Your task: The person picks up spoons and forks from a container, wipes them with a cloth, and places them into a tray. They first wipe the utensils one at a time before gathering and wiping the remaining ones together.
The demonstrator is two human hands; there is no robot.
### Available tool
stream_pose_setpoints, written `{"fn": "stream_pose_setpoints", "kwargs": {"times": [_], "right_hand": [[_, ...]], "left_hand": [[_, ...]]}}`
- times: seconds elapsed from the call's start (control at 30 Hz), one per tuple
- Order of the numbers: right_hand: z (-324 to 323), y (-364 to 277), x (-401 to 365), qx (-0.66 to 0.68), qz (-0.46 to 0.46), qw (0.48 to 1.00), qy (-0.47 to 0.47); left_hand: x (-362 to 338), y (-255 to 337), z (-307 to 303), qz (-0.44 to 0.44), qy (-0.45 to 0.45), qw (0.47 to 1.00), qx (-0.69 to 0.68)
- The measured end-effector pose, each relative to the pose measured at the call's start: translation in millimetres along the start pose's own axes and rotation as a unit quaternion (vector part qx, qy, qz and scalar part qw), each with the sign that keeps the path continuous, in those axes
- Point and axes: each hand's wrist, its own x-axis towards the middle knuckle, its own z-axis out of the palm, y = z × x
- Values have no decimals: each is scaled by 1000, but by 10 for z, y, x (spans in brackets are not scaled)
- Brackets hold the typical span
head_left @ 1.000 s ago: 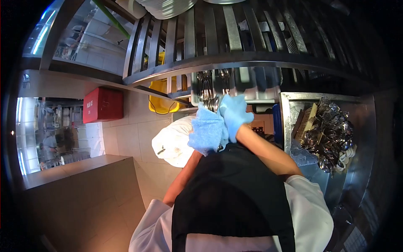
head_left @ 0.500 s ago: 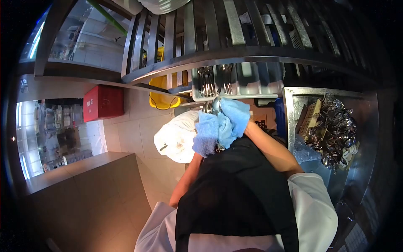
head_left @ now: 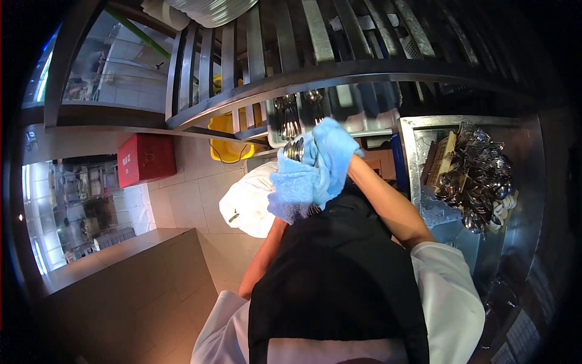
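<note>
Beside the gray tray [head_left: 379, 132], the left hand [head_left: 294, 193] holds spoons [head_left: 294, 149] in a blue cloth [head_left: 305, 180], the right hand [head_left: 333, 145] is too covered to tell its grip, and loose squeezing could drop spoons.

Blue cloth [head_left: 296, 189]: piece count uncertain, folds overlap. Cutlery [head_left: 294, 149] in cloth: several pieces, total hidden. Grey tray [head_left: 364, 133]: one; cutlery bundles [head_left: 289, 123] visible inside: two. Cutlery heap [head_left: 478, 173]: one, pieces too tangled to count. Red box [head_left: 147, 159]: one. Yellow tub [head_left: 230, 151]: one. White bag [head_left: 245, 203]: one. Forearms [head_left: 388, 199]: two.
</note>
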Motion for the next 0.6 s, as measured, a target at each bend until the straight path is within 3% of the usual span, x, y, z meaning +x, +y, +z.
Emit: {"fn": "stream_pose_setpoints", "kwargs": {"times": [0.1, 0.17, 0.2, 0.27, 0.33, 0.37, 0.4, 0.47, 0.53, 0.6], "right_hand": [[-162, 129, 137, 137, 38, 980, -140], [-186, 308, 188, -185, -38, 973, -135], [-187, 417, 188, -339, -75, 929, -126], [-232, 646, 188, -616, -139, 770, -93], [-353, 754, 337, -731, -163, 659, -72], [-356, 585, 475, -455, -42, 881, -122], [-347, 534, 440, -473, -73, 868, -132], [-131, 147, 182, -508, -135, 838, -145], [171, -180, -403, -578, -328, 744, -71], [169, -194, -390, -604, -417, 678, -39]], "left_hand": [[40, -9, 22, -5, -10, 1000, -2], [44, -27, 13, -13, -13, 1000, -3], [40, -32, 24, -16, -17, 1000, -2], [27, -59, 56, -25, -27, 999, -4], [17, -99, 127, -38, -49, 998, -3], [-6, -119, 168, -47, -62, 997, -5], [8, -165, 203, -54, -90, 994, -1], [-107, -48, 35, -44, 21, 999, -16], [-157, -29, -57, -40, 43, 998, -16], [-170, -40, -110, -38, 39, 998, -16]]}}
